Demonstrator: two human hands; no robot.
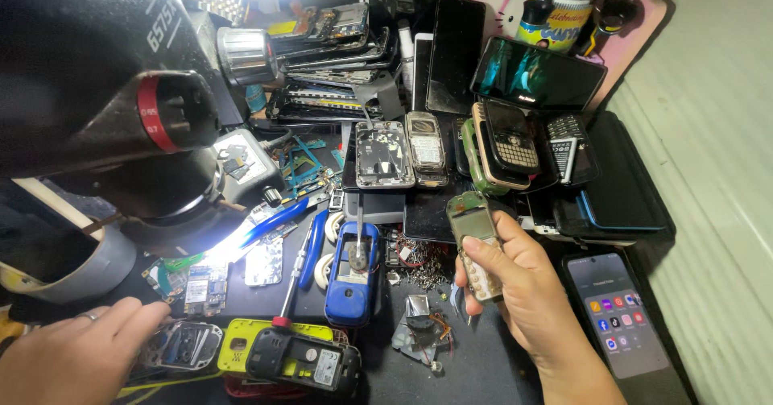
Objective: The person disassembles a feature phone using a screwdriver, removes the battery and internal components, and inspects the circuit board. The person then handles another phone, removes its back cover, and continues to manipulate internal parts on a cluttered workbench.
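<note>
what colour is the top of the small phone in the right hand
Green, on the small phone held in the right hand; head view.

Head camera looks steeply down, close over workbench [499,357].

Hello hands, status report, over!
Right hand grips small old phone. Left hand open, resting by opened phone shell. Screwdriver and phone parts lie between.

worn plastic keypad phone [477,248]; glossy glass smartphone [618,314]; shiny metal microscope ring [245,55].
</note>
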